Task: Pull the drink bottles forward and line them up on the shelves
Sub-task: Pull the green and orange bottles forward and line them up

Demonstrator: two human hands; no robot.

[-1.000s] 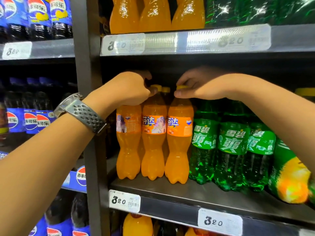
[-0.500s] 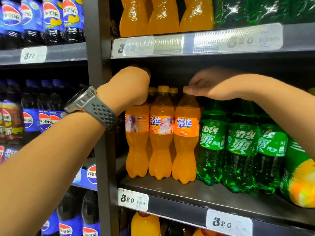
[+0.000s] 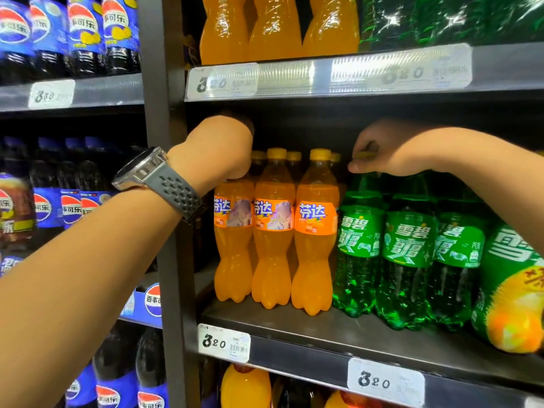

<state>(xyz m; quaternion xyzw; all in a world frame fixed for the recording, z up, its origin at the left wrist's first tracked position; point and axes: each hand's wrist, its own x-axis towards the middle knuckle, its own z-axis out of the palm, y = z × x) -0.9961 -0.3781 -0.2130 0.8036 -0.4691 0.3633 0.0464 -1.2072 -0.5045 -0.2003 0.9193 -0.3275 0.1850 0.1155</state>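
Three orange bottles point(image 3: 275, 228) are stood at the shelf point(image 3: 309, 337) front, 9 o'clock of green bottles point(image 3: 406, 257); leftmost top is gripped by left hand point(image 3: 219, 148), a yellow cap point(image 3: 364, 156) pinched by right hand point(image 3: 382, 151).

Left hand point(image 3: 223, 148) grip hidden behind knuckles

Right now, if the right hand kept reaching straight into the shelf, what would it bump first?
Probably the yellow cap it is already pinching, on a bottle behind the front orange bottles. The right hand hides whatever stands deeper, so depth is uncertain.
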